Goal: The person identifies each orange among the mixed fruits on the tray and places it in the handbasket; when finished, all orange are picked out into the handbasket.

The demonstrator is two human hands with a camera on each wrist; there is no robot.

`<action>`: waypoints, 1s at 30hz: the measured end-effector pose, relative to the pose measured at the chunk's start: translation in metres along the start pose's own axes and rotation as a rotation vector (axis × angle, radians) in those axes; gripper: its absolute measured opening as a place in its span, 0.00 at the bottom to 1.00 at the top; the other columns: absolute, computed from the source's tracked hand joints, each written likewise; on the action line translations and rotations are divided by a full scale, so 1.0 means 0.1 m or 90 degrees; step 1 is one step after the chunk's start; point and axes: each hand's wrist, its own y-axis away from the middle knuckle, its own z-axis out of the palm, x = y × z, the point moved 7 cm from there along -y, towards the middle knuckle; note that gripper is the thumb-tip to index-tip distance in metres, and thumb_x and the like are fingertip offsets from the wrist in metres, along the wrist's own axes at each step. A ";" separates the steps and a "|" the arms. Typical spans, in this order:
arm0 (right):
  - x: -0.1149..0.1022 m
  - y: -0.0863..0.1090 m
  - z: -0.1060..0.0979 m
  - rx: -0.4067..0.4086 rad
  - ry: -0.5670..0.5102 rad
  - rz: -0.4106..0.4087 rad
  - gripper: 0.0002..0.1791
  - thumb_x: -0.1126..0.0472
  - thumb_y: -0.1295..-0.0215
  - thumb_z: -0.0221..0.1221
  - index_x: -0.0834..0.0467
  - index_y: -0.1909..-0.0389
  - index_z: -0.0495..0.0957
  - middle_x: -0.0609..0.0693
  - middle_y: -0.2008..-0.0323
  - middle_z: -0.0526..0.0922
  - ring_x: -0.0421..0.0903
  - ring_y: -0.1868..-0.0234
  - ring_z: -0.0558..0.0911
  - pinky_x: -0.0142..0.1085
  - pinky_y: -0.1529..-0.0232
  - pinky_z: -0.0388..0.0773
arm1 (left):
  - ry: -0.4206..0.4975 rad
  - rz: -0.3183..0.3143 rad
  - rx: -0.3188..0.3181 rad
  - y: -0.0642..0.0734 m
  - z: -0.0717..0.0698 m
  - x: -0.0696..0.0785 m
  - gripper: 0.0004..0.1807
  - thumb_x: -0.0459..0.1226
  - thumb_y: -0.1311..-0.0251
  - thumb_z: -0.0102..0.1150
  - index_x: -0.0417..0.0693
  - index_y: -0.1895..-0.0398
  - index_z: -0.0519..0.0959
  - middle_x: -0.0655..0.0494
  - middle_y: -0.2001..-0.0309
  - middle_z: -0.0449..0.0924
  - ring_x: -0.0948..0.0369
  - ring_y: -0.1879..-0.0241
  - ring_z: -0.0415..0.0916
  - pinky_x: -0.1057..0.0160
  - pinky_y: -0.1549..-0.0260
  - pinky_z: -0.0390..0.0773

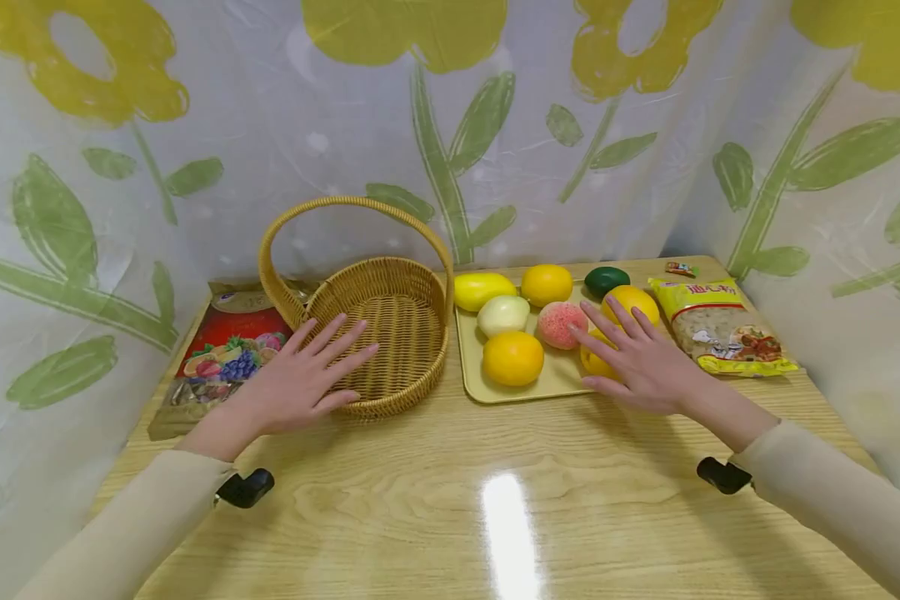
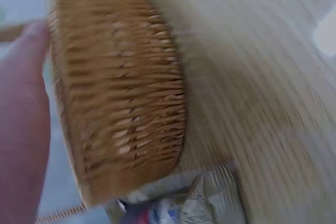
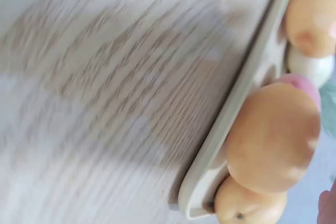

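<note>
My left hand (image 1: 300, 375), fingers spread straight, hovers over the near left rim of a wicker basket (image 1: 390, 333) with a tall arched handle. In the left wrist view its thumb shows beside the basket's woven side (image 2: 123, 93); contact cannot be told. My right hand (image 1: 648, 367) is spread above the right part of a yellow tray (image 1: 562, 379), holding nothing and partly hiding an orange (image 1: 598, 360). Around its fingertips lie a pink peach (image 1: 561, 325) and another orange (image 1: 633, 304). The right wrist view shows a large orange fruit (image 3: 273, 137) inside the tray's rim.
Also in the tray are a yellow mango-like fruit (image 1: 483, 292), a pale fruit (image 1: 503, 316), a dark green fruit (image 1: 607, 281) and more oranges (image 1: 513, 358). A red bag (image 1: 228, 342) lies left; a yellow-and-clear food bag (image 1: 723, 325) and a small wrapper (image 1: 681, 269) lie right.
</note>
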 end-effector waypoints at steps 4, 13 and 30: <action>0.04 0.11 -0.13 0.078 -0.076 0.037 0.37 0.49 0.31 0.59 0.57 0.26 0.59 0.59 0.23 0.45 0.65 0.25 0.43 0.64 0.30 0.47 | 0.087 -0.073 0.129 0.15 -0.14 -0.21 0.29 0.47 0.31 0.56 0.47 0.31 0.69 0.47 0.30 0.64 0.47 0.31 0.59 0.42 0.36 0.63; 0.29 0.42 -0.13 0.172 -0.323 0.191 0.32 0.56 0.32 0.61 0.62 0.31 0.66 0.65 0.31 0.62 0.69 0.33 0.61 0.68 0.41 0.63 | 0.444 -0.385 0.174 0.52 0.12 -0.65 0.23 0.47 0.29 0.54 0.40 0.40 0.75 0.44 0.46 0.72 0.46 0.51 0.77 0.47 0.54 0.80; 0.43 0.36 0.12 0.107 -0.522 0.281 0.32 0.56 0.29 0.58 0.60 0.28 0.62 0.63 0.29 0.58 0.64 0.30 0.58 0.63 0.39 0.66 | 0.804 -0.499 0.132 0.57 0.60 -0.60 0.36 0.55 0.30 0.48 0.56 0.23 0.54 0.44 0.27 0.54 0.46 0.32 0.60 0.70 0.47 0.76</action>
